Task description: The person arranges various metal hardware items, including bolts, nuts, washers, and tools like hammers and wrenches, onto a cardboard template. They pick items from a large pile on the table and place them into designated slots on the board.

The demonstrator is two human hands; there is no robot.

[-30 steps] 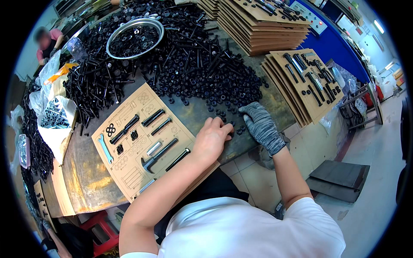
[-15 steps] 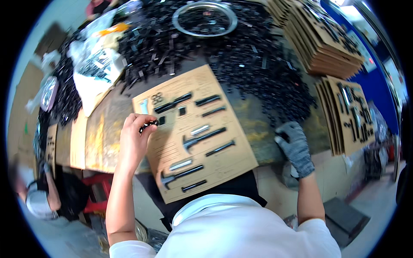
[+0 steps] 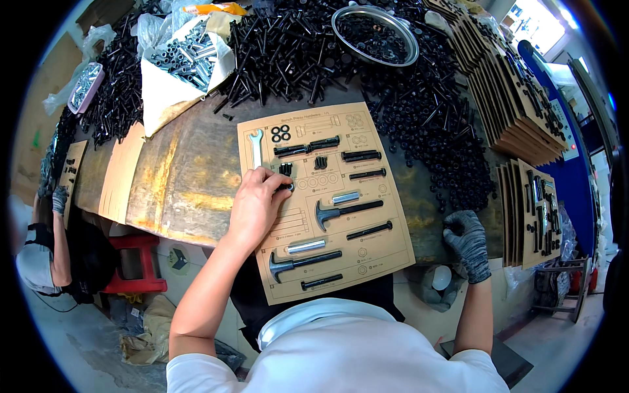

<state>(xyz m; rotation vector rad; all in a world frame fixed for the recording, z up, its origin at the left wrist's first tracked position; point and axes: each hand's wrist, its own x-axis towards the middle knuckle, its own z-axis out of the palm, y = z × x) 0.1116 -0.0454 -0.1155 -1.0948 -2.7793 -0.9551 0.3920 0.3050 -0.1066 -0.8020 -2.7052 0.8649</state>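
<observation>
You are pinching black nuts (image 3: 286, 187) in your left hand (image 3: 254, 208), best aligning them with printed circles (image 3: 314, 181); your curled right hand's (image 3: 466, 243) contents are staying unclear.

The brown printed card (image 3: 396, 249) lies slanted, its near edge jutting past the table (image 3: 180, 200). Small black nuts (image 3: 288, 187), partly hidden, are pinched at its printed row of outlines.
</observation>
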